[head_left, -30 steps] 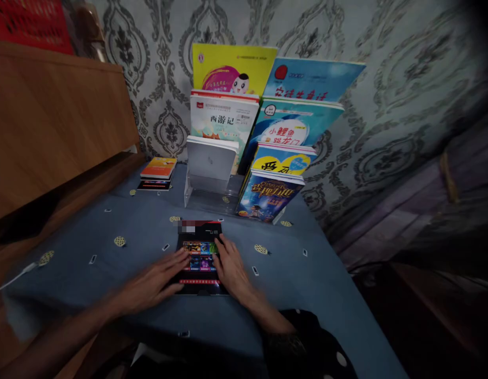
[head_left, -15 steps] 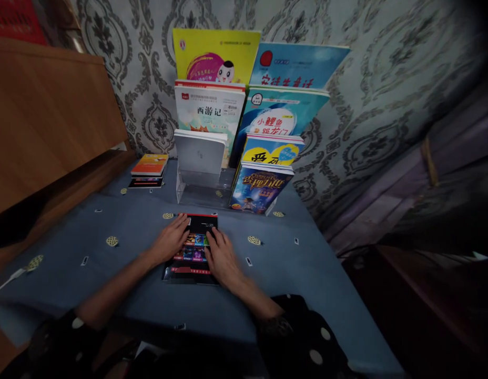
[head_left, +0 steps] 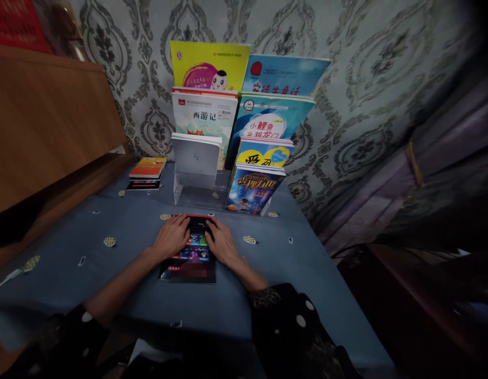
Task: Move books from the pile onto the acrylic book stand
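A black book with rows of small coloured pictures on its cover lies flat on the table in front of me. Over its left edge rests my left hand, with the fingertips near the top of the cover. My right hand lies along the opposite edge, its fingers reaching onto the upper right corner. Both hands are laid on the book with fingers stretched out, not wrapped round it. The palms hide parts of both side edges.
Behind the book stands a clear plastic rack holding several books in two stepped columns, with a grey book and a dark blue book foremost. A small book stack lies left on the blue tablecloth. A wooden cabinet borders the left.
My right hand has moved up along the book's right edge, uncovering more of the pictures. My left hand stays nearly in place. The view has shifted slightly.
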The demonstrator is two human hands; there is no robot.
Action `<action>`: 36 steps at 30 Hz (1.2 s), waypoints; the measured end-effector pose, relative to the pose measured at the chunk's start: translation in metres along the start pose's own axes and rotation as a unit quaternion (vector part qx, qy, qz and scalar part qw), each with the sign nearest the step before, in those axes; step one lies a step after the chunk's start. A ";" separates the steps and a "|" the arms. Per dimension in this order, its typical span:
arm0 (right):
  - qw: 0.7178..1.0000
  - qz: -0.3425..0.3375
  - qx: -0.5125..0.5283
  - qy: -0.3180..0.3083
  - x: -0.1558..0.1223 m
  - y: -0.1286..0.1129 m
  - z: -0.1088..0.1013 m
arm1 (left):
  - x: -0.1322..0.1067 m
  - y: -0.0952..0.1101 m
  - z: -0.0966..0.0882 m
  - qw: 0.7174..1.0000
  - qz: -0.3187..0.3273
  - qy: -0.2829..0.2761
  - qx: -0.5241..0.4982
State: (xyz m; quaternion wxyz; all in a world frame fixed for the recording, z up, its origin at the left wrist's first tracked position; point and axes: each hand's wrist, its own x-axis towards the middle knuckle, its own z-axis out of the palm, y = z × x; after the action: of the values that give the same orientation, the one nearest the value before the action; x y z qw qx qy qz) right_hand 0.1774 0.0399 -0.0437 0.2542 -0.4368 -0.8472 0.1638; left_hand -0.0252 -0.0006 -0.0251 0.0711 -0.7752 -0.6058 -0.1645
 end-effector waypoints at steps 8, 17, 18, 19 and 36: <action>0.995 -0.012 0.082 0.060 0.006 0.020 0.011 | 0.035 0.025 0.017 0.996 0.083 -0.024 -0.038; 0.999 0.032 -0.035 0.012 0.017 -0.003 0.000 | 0.043 0.019 0.022 0.988 0.093 -0.054 -0.110; 0.998 0.035 -0.044 0.010 0.017 -0.007 -0.001 | 0.043 0.020 0.020 0.989 0.085 -0.052 -0.107; 0.998 0.038 -0.053 0.009 0.016 -0.012 -0.002 | 0.042 0.022 0.018 0.991 0.076 -0.049 -0.102; 0.988 0.100 -0.120 -0.002 0.015 -0.019 -0.009 | 0.004 0.013 -0.001 0.988 -0.149 0.012 -0.038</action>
State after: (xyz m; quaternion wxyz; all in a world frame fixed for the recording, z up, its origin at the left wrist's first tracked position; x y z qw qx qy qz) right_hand 0.1625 0.0423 -0.0224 0.1808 -0.5467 -0.8130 0.0862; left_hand -0.0121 -0.0003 -0.0215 0.0239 -0.6766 -0.7067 -0.2053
